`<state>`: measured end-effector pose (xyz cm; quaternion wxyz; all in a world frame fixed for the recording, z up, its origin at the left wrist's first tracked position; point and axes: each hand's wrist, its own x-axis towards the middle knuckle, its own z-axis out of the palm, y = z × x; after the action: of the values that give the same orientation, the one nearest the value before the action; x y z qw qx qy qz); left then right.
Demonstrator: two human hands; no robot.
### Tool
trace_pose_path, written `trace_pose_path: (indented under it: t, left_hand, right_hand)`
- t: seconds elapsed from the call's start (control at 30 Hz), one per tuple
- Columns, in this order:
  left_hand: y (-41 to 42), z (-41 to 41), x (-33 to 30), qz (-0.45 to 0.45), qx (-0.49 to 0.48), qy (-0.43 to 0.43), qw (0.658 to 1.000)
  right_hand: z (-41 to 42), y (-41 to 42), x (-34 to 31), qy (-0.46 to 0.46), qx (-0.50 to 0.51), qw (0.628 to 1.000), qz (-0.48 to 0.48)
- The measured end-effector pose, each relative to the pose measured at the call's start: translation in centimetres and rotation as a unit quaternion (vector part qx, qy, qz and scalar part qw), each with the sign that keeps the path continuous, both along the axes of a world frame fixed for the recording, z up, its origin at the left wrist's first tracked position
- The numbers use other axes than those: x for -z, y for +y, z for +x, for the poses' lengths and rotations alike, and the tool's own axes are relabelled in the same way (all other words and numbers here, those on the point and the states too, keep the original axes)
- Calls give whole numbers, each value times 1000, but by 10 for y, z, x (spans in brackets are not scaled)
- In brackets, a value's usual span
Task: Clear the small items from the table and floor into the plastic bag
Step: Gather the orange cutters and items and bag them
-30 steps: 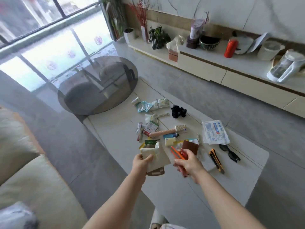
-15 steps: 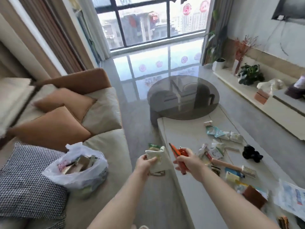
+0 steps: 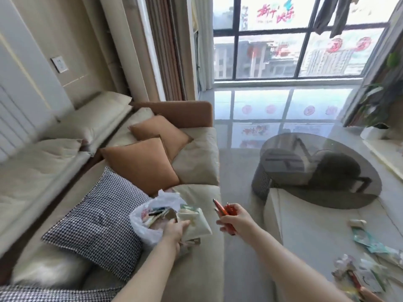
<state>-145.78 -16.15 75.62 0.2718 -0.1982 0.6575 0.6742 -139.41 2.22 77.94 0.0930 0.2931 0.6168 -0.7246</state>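
Plastic bag point(image 3: 148, 223) on the sofa point(image 3: 196, 269) is now within reach: you've swung from the worktop point(image 3: 309, 232); left hand point(image 3: 174, 233) grasps packets point(image 3: 193, 222) at its mouth, right hand point(image 3: 234, 220) clenches orange pens point(image 3: 222, 211), undropped.

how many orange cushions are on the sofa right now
2. One orange cushion leans just behind the checked pillow; the other orange cushion sits behind it, partly covered, nearer the sofa's orange arm. None seem hidden.
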Motion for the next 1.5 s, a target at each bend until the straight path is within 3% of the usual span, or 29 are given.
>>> trace_pose_path:
  t: [0.27,0.53,0.7,0.83,1.03,1.33,1.5]
  left_hand:
    - [-88,-43,19,-11,-132,-36,991]
    - [-108,-103,48,-58,-168,-58,982]
    - [-94,-144,70,-118,-146,-82,979]
    - [-82,-184,97,-160,-127,-102,974]
    - [-78,-207,125,-189,-145,-132,962]
    - [-90,-184,124,-180,-106,-136,968]
    - [-79,-155,85,-193,-9,-84,977]
  right_hand:
    - [-91,-69,24,-59,-86,994,23]
    - [-182,-108,71,-120,-180,968,128]
    - [-224,-111,123,-172,-235,940,180]
    - [-254,-117,137,-163,-264,926,214]
    - [-288,-123,147,-129,-338,919,155]
    - [-274,-109,132,-137,-332,915,186]
    - [-239,-102,116,-117,-281,923,237]
